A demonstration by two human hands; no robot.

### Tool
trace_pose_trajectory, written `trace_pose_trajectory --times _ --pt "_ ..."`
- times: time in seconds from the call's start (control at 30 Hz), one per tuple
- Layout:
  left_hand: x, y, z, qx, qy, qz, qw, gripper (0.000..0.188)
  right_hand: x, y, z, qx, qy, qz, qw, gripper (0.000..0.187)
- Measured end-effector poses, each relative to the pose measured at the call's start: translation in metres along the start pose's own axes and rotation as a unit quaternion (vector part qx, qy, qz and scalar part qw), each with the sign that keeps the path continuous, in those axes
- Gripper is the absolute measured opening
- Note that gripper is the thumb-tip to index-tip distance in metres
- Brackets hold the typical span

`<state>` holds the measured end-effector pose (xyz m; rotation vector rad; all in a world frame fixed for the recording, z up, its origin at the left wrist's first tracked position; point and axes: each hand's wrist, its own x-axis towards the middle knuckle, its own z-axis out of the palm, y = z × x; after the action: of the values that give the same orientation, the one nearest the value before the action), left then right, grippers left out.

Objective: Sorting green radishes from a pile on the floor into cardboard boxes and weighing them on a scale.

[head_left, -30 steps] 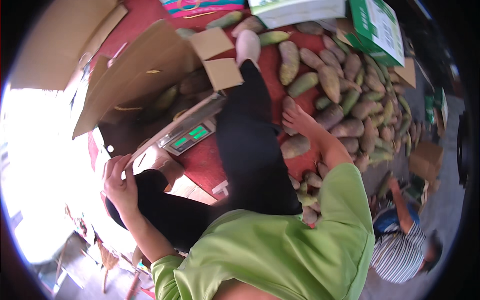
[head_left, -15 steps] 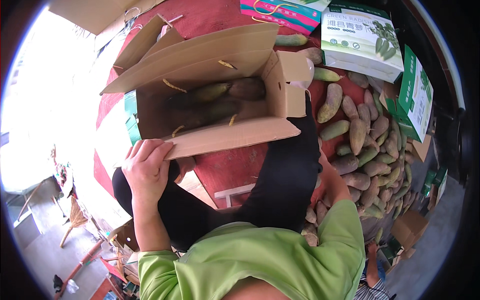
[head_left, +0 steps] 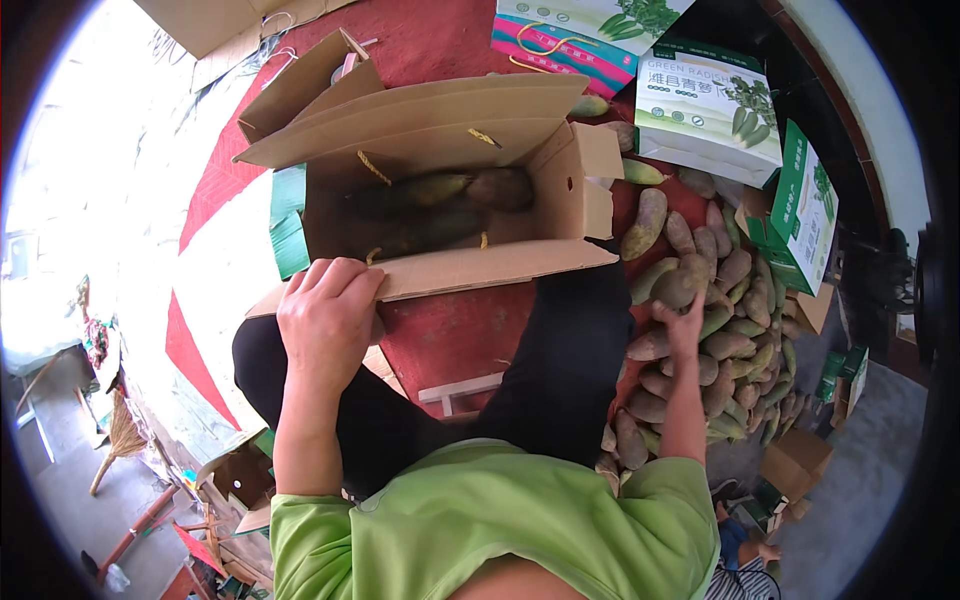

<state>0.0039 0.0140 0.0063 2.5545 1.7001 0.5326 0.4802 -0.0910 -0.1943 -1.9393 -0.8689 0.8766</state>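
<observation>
An open cardboard box (head_left: 500,266) stands in front of me above my knees, its flaps spread. My left hand (head_left: 328,312) is closed over the near flap at its left end. Several radishes lie in the box, among them a green one (head_left: 432,188) and a darker brownish one (head_left: 500,188). Yellow cord handles (head_left: 374,167) poke through the long sides. Over on the right, my right hand (head_left: 684,326) grips the near end of a plump brown-green radish (head_left: 679,281), at the edge of a big radish pile (head_left: 735,345).
Printed white-and-green cartons (head_left: 708,110) and a pink-and-blue box (head_left: 560,52) stand behind the pile. Another open carton (head_left: 310,88) sits beyond my box. A red cloth (head_left: 455,335) lies underneath. At lower right another person's striped clothing (head_left: 738,583) shows; a broom (head_left: 120,440) is far left.
My right hand has moved away from beside my right leg, forward onto the pile, and now holds a radish. The left hand stays on the flap; the whole view has shifted slightly.
</observation>
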Motion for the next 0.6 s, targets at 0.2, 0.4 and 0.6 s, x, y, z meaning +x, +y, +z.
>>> trace_pose_trajectory --times 0.2,0.4,0.6 --pt "-0.001 0.000 -0.001 -0.004 -0.013 0.006 1.000 0.014 0.001 -0.206 0.001 -0.067 -0.008 -0.234 0.970 0.081" --pt "-0.003 -0.002 -0.002 0.006 -0.029 0.002 1.000 0.012 -0.012 -0.341 0.089 -0.136 -0.190 -0.451 0.861 0.073" --pt "-0.007 -0.006 0.000 0.002 -0.010 0.011 1.000 0.011 -0.008 -0.350 0.221 -0.302 -0.418 -0.376 0.770 0.071"
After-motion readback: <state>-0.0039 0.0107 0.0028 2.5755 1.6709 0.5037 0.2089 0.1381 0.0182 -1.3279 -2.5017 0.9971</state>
